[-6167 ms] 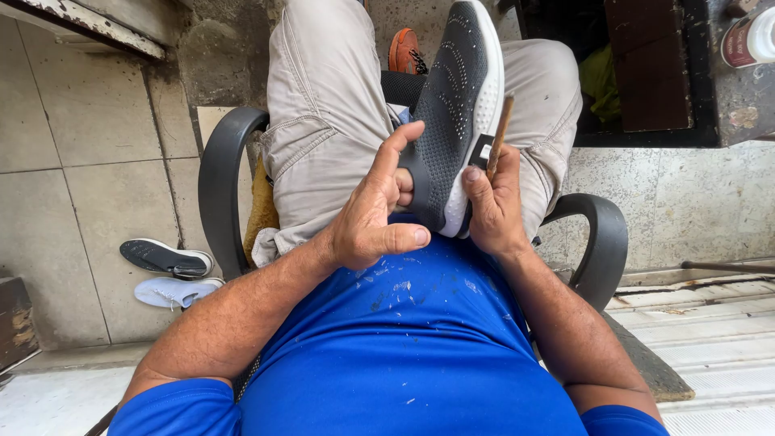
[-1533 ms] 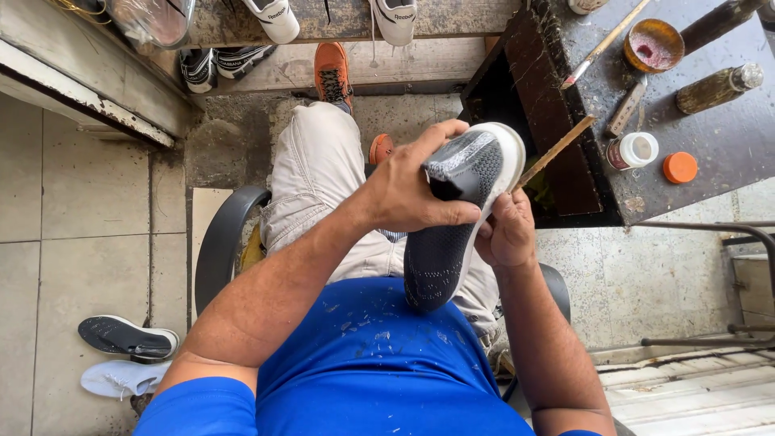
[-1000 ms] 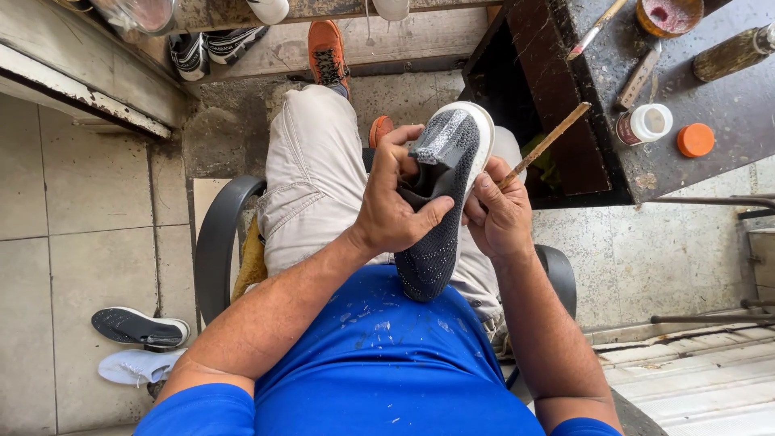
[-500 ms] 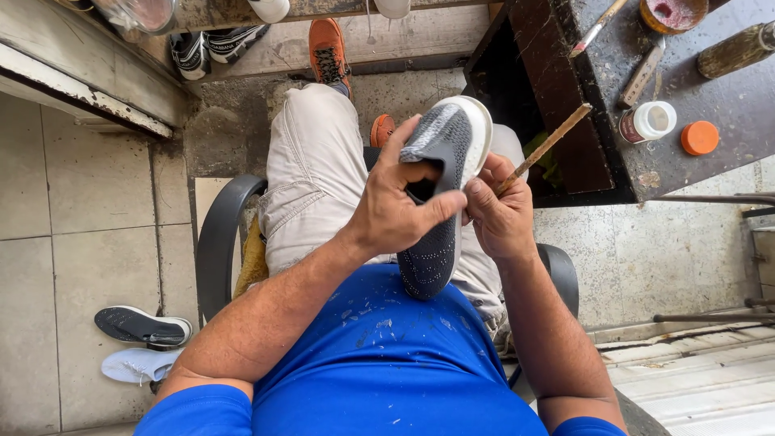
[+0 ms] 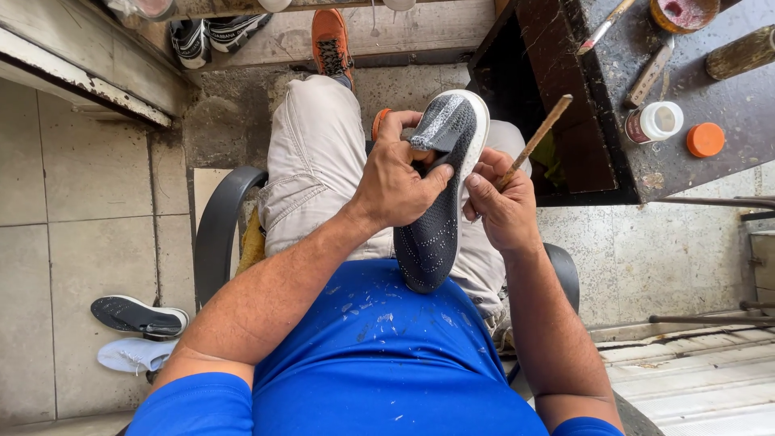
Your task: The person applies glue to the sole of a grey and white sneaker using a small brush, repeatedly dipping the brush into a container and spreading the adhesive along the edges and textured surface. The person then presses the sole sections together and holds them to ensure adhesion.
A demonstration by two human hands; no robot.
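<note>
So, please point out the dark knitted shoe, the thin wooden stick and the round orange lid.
dark knitted shoe (image 5: 432,234), head view, knit upper.
thin wooden stick (image 5: 539,136), head view, mid shaft.
round orange lid (image 5: 705,139), head view, top face.

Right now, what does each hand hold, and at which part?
The left hand grips the dark knit shoe around its upper middle. The right hand holds a thin wooden stick by its lower end.

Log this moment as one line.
left hand: grips knit shoe | right hand: steadies shoe, holds wooden stick | shoe: on lap
</note>
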